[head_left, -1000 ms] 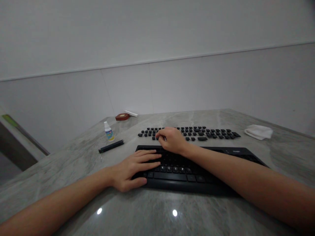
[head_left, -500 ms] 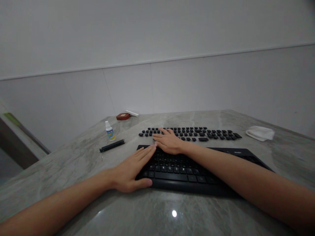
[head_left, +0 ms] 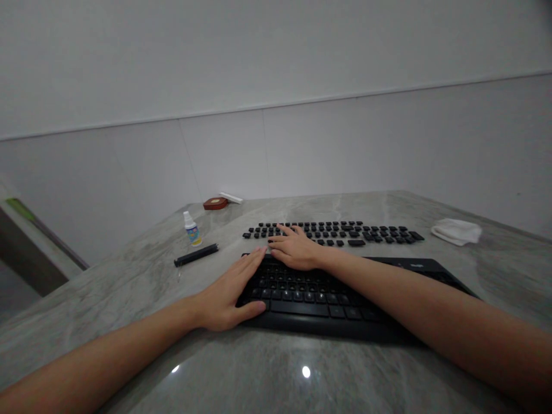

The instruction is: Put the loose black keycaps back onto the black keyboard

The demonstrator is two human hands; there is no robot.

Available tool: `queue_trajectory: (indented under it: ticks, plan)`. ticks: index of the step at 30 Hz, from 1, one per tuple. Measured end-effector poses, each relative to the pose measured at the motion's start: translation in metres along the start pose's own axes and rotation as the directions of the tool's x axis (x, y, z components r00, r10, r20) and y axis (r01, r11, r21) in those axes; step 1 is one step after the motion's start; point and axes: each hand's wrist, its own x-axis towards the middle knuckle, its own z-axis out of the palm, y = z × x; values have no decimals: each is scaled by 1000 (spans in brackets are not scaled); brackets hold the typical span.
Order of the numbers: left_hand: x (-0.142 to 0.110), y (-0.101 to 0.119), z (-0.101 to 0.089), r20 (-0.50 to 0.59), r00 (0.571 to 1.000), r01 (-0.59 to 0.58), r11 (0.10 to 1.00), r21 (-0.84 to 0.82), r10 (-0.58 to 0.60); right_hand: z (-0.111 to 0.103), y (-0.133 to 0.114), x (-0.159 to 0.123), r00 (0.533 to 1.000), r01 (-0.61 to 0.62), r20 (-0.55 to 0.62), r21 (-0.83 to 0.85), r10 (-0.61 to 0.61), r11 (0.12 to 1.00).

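A black keyboard (head_left: pixel 297 309) lies in front of me, its lower rows fitted with keys and bare sockets showing higher up. My left hand (head_left: pixel 228 293) rests on its left end, open, thumb spread on the front edge and fingers along the side. My right hand (head_left: pixel 297 248) reaches over the keyboard's back edge with fingers stretched out and apart. Those fingers are over loose black keycaps (head_left: pixel 345 230), laid out in rows behind the keyboard. The hand and forearm hide part of the keyboard and some keycaps.
A small spray bottle (head_left: pixel 192 230) stands at the left, with a dark, slim brush-like tool (head_left: pixel 196 255) before it. Farther back lie a reddish-brown case (head_left: pixel 214 203) and a white bar (head_left: pixel 231 198). A folded white cloth (head_left: pixel 456 231) is at the right on the marble-patterned table (head_left: pixel 241 368).
My left hand has shifted slightly left, and its fingertips have moved away from the right hand. The right hand stays almost where it was.
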Motion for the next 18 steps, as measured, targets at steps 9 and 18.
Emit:
queue_trajectory:
  ticks: [9, 18]
  plan:
    - [1, 4, -3, -1, 1000, 9, 1000, -9, -9, -7, -4, -3, 998, 56, -22, 42, -55, 998]
    - [1, 4, -3, -16, 1000, 12, 1000, -14, -12, -5, -2, -2, 999, 52, -13, 65, -52, 997]
